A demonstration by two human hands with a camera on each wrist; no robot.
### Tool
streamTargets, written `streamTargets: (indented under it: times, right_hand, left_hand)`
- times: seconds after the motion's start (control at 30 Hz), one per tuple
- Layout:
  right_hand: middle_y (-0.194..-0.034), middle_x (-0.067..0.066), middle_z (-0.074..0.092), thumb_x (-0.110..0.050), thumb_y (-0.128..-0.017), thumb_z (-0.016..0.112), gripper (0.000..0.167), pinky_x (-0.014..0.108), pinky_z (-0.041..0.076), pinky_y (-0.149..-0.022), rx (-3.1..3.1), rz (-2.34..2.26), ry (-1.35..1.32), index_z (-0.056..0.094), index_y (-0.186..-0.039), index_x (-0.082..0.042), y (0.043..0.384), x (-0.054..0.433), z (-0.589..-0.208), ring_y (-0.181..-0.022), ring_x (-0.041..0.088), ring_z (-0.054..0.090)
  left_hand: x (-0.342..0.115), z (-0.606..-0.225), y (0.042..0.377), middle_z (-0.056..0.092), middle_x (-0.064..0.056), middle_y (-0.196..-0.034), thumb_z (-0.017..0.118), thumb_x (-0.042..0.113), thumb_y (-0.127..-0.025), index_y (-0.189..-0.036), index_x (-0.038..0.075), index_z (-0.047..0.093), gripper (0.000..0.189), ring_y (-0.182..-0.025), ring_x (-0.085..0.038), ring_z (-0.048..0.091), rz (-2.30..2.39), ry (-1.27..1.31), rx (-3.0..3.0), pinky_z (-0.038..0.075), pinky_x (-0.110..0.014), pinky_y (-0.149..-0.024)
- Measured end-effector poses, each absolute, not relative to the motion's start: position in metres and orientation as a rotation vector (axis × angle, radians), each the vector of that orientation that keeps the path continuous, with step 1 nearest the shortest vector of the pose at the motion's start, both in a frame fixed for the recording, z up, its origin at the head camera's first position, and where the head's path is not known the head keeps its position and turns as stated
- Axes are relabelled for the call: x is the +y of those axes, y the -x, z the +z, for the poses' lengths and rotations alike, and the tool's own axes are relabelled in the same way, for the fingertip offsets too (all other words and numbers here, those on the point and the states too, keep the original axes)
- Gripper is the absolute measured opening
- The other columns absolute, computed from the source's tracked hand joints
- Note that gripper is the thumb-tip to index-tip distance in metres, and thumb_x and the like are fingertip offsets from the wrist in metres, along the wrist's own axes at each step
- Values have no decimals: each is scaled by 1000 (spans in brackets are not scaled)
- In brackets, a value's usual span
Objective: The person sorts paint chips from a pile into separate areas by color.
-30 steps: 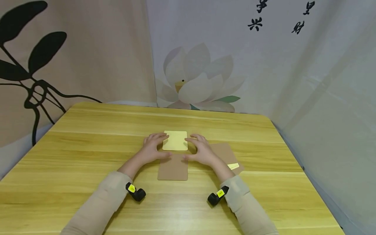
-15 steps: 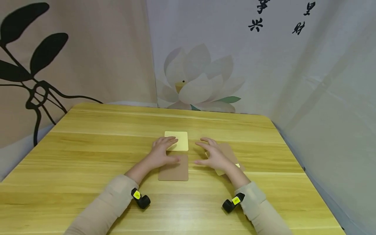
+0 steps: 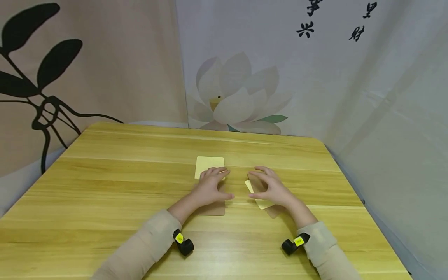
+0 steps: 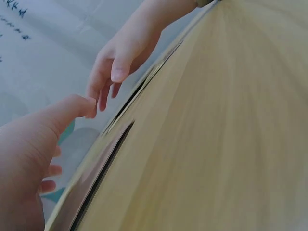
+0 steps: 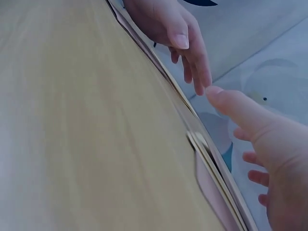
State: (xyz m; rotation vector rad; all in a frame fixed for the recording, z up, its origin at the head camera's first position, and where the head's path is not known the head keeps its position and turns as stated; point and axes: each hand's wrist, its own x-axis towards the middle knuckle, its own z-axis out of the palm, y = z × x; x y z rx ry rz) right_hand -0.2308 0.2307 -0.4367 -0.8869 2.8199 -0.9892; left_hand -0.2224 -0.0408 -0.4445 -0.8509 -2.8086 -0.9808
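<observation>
Overlapping cards (image 3: 258, 186) are lying toward the right edge of the desk (image 3: 115, 194), beneath the right hand (image 3: 275, 190). Its fingers and those of the left hand (image 3: 209, 189) are standing parted, holding nothing. Presumably the cards are handling light, stiff and slippery, favouring an opposite-edge hold.

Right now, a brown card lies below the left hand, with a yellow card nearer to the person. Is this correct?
Not quite: the head view shows the yellow card on the far side of the brown card below the left hand.
</observation>
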Motion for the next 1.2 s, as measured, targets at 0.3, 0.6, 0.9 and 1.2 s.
streamTargets:
  times: [0.3,0.6,0.9,1.2]
  right_hand:
    - [-150,15,28,-41,-76,80,82,66,23,-100,2808,-1009,856,45,-144,-10,230,261,-437,-136,39,20]
    - [-152,15,25,-38,-76,81,85,67,25,-98,2775,-1031,792,42,-146,-11,231,289,-439,-137,41,16]
    - [-150,18,26,-37,-77,80,84,67,26,-97,2795,-993,777,41,-145,-8,236,303,-444,-135,44,19]
    - [-153,14,24,-45,-74,80,89,70,18,-99,2807,-889,746,40,-147,-13,243,305,-447,-138,41,15]
  left_hand:
    - [-11,-443,220,35,-10,-149,70,61,-75,-145,8,41,93,-134,-31,28,-896,857,-2890,20,-52,-105]
    - [13,-441,218,36,-13,-148,70,62,-75,-144,7,42,93,-132,-32,31,-863,843,-2879,22,-54,-104]
    - [33,-445,220,39,-13,-146,69,63,-74,-143,9,45,90,-132,-33,32,-813,779,-2893,21,-56,-105]
    - [47,-446,220,36,-15,-148,68,63,-75,-143,7,44,91,-133,-34,29,-744,754,-2944,19,-57,-106]
